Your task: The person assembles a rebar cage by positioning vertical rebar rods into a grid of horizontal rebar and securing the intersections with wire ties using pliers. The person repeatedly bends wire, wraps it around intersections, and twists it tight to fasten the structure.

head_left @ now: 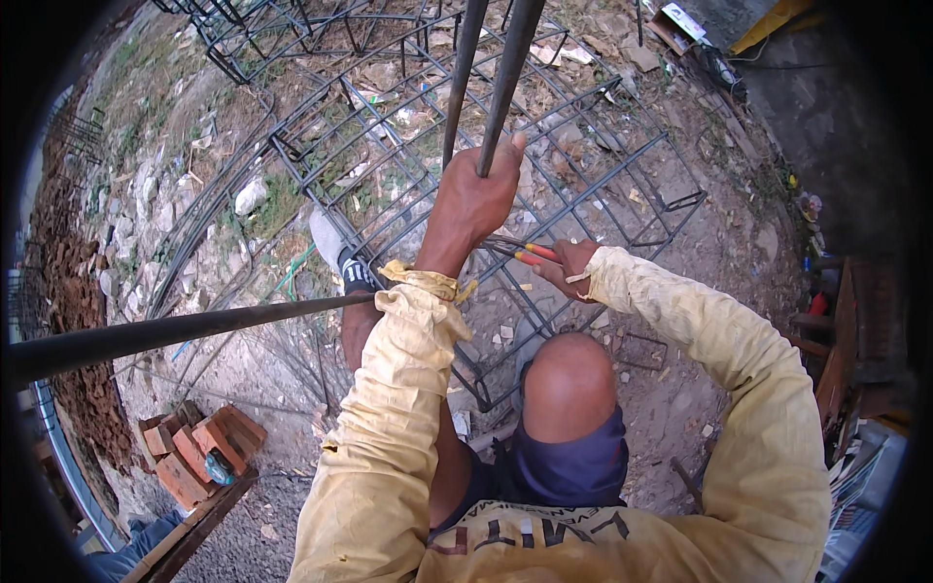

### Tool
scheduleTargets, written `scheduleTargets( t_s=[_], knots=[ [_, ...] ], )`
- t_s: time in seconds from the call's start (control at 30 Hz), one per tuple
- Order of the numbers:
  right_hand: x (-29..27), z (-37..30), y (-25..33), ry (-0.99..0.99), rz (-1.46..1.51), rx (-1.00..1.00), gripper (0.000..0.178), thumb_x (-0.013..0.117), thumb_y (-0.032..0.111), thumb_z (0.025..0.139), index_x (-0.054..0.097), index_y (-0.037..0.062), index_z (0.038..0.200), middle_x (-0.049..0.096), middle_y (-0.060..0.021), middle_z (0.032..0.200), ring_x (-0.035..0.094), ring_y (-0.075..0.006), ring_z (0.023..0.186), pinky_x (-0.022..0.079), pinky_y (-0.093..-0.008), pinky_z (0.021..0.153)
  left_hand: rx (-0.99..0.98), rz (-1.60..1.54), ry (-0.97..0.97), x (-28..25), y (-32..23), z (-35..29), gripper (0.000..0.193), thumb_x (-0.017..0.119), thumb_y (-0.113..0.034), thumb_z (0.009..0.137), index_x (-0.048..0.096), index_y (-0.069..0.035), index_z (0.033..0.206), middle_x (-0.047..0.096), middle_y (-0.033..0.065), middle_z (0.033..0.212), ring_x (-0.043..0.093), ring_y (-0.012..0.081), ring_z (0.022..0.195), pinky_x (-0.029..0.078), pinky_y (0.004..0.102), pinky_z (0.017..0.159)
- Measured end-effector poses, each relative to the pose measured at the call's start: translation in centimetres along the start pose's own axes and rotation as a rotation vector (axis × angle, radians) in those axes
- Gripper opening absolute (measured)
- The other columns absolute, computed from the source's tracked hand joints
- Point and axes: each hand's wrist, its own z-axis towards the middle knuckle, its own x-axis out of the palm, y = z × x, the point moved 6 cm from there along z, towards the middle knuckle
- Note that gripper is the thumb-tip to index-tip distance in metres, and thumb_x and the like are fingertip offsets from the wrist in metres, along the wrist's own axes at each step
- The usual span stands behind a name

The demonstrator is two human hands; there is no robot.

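While the right hand [571, 270] holds a tool with red-orange handles [540, 253] near the left wrist, the left hand [473, 199] is closed on a dark bar [507, 87]; both hands are above the steel cage [612, 175], over stony ground [719, 291].

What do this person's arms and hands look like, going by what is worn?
The left sleeve and right sleeve are long, loose, wrinkled and pale yellow. A knotted yellow cloth strip rings the left wrist. The left hand and right hand wear no gloves.
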Motion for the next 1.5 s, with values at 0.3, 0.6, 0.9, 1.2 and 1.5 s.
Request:
scheduleTargets(
  t_s=[0.3, 0.6, 0.9, 1.2, 1.5],
  knots=[
    [-3.6, 0.1, -0.2, 0.22, 0.104, 0.275, 0.063, 0.046, 0.067, 0.085, 0.069, 0.0085, 0.088, 0.064, -0.0101, 0.069, 0.064, -0.0229, 0.062, 0.05, -0.0392, 0.058, -0.011, 0.021, 0.003, -0.3, 0.6, -0.1, 0.053, 0.05, -0.049, 0.094, 0.049, -0.007, 0.061, 0.039, -0.0048, 0.057, 0.033, 0.0085, 0.055, 0.029, 0.0285, 0.052],
    [-2.0, -0.1, 4.1, 0.035, -0.164, 0.067, 0.055, 0.063, 0.037, 0.082, 0.047, 0.0023, 0.121, 0.067, -0.0134, 0.101, 0.067, -0.0307, 0.069, 0.051, -0.0451, 0.064, -0.017, 0.03, 0.034, -0.7, 0.3, -0.2, 0.055, 0.05, -0.052, 0.093, 0.049, -0.007, 0.062, 0.04, -0.003, 0.057, 0.035, 0.0106, 0.056, 0.03, 0.03, 0.054],
    [1.1, -0.9, 2.2, 0.249, 0.767, 0.191, 0.07, 0.067, 0.041, 0.077, 0.045, 0.0031, 0.131, 0.062, -0.0055, 0.119, 0.058, -0.0145, 0.058, 0.044, -0.0306, 0.053, 0.04, 0.053, -0.001, -1.0, 0.0, -0.4, 0.058, 0.051, -0.051, 0.093, 0.055, 0.001, 0.066, 0.047, 0.0094, 0.052, 0.044, 0.0196, 0.052, 0.039, 0.0387, 0.053],
    [0.0, -0.3, 0.8, -0.104, -0.044, 0.3, 0.064, 0.048, 0.061, 0.088, 0.054, 0.0039, 0.115, 0.063, -0.017, 0.097, 0.064, -0.0314, 0.085, 0.049, -0.045, 0.074, 0.043, -0.04, 0.05, 0.0, 1.0, 0.1, 0.053, 0.054, -0.05, 0.092, 0.052, -0.006, 0.062, 0.041, -0.004, 0.057, 0.035, 0.0094, 0.055, 0.03, 0.0294, 0.052],
    [5.4, -1.3, 0.3, 0.589, 1.479, 0.344, 0.067, 0.034, 0.068, 0.091, 0.058, 0.0057, 0.094, 0.051, 0.0003, 0.06, 0.049, -0.0091, 0.045, 0.036, -0.0234, 0.039, 0.049, -0.01, 0.061, -0.1, 0.5, -0.3, 0.052, 0.063, -0.046, 0.087, 0.049, -0.003, 0.061, 0.043, 0.0005, 0.055, 0.04, 0.0126, 0.055, 0.034, 0.0337, 0.051]
  ],
)
